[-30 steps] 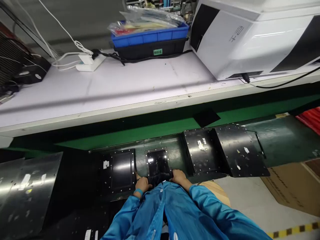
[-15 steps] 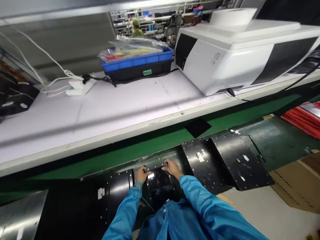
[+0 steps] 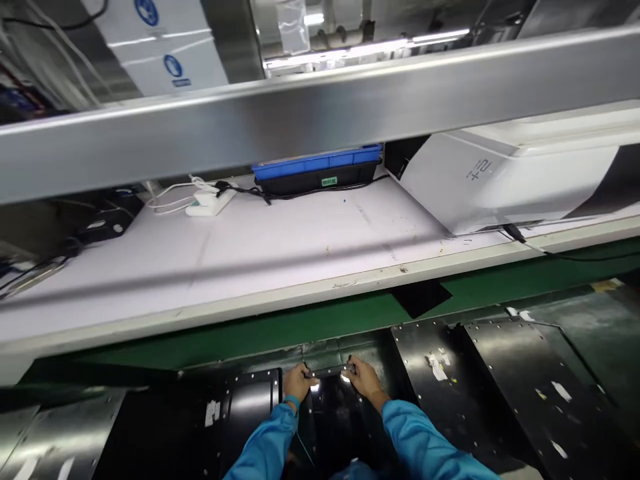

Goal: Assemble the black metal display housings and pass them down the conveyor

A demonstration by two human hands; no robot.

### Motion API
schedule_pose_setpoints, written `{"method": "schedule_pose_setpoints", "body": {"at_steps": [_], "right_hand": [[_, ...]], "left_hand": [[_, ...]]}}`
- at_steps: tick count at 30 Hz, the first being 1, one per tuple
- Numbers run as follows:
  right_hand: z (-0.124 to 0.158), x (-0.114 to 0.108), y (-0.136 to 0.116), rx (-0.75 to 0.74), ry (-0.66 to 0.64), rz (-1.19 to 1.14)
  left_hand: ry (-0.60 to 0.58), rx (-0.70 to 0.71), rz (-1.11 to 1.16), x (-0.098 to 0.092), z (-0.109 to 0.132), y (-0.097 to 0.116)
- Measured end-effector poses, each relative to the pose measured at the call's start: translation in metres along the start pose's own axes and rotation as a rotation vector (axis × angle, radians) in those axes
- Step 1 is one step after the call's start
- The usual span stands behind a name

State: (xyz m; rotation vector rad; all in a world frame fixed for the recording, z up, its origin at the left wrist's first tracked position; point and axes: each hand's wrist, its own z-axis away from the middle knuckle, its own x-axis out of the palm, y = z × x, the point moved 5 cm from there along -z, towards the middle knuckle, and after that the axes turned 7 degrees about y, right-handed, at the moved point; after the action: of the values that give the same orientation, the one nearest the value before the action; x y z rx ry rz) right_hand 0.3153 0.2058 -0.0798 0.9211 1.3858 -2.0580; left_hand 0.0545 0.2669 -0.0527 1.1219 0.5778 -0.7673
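A glossy black panel lies low in front of me, its far edge dotted with small light spots. At that edge's left corner, my left hand is closed with the thumb on top. My right hand grips the right corner in the same way. Blue sleeves cover both arms, and a teal band with a thin cord is on my left wrist. Another black panel is left of my left hand. Black plates with white scraps are right of my right hand.
A white worktop runs across beyond my hands, with a metal beam above it. On it are a blue bin, a power strip with cables, and a large white machine. A green strip lies below the worktop's edge.
The view has tilted up and shifted, so the metal beam now crosses the upper part and hides more of the bin and machine. Both hands keep their grip on the panel's corners.
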Motion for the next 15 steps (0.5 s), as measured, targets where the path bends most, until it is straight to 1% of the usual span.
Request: {"method": "schedule_pose_setpoints", "body": {"at_steps": [2,3,4,5,6,7,9,10,11,12,13,14,15], "right_hand": [[0.002,-0.006,-0.007,-0.009,0.022,0.073],[0.005,-0.01,-0.011,-0.003,0.037,0.106],[0.009,-0.013,-0.015,0.011,0.055,0.134],[0.015,-0.015,-0.018,0.033,0.075,0.159],[0.021,-0.016,-0.02,0.061,0.098,0.178],[0.028,-0.015,-0.021,0.094,0.125,0.194],[0.044,-0.009,-0.024,0.135,0.16,0.211],[0.054,-0.002,-0.028,0.131,0.152,0.204],[0.064,0.008,-0.034,0.109,0.115,0.178],[0.075,0.022,-0.043,0.076,0.04,0.13],[0.087,0.039,-0.054,0.043,-0.062,0.069],[0.099,0.057,-0.068,0.017,-0.174,0.005],[0.11,0.077,-0.083,-0.003,-0.282,-0.053]], "left_hand": [[0.047,0.005,0.02,-0.005,0.01,0.013],[0.082,-0.002,0.042,-0.007,0.016,0.015],[0.12,-0.014,0.065,-0.009,0.024,0.013],[0.159,-0.028,0.083,-0.012,0.033,0.006],[0.195,-0.038,0.096,-0.014,0.044,-0.005],[0.23,-0.045,0.103,-0.017,0.057,-0.021],[0.344,-0.083,0.068,-0.028,0.089,-0.061],[0.417,-0.128,0.025,-0.037,0.107,-0.085],[0.489,-0.196,-0.027,-0.046,0.126,-0.108],[0.547,-0.285,-0.075,-0.055,0.143,-0.132],[0.579,-0.381,-0.107,-0.063,0.157,-0.153],[0.582,-0.463,-0.116,-0.069,0.168,-0.172],[0.568,-0.516,-0.11,-0.074,0.176,-0.187]]}}
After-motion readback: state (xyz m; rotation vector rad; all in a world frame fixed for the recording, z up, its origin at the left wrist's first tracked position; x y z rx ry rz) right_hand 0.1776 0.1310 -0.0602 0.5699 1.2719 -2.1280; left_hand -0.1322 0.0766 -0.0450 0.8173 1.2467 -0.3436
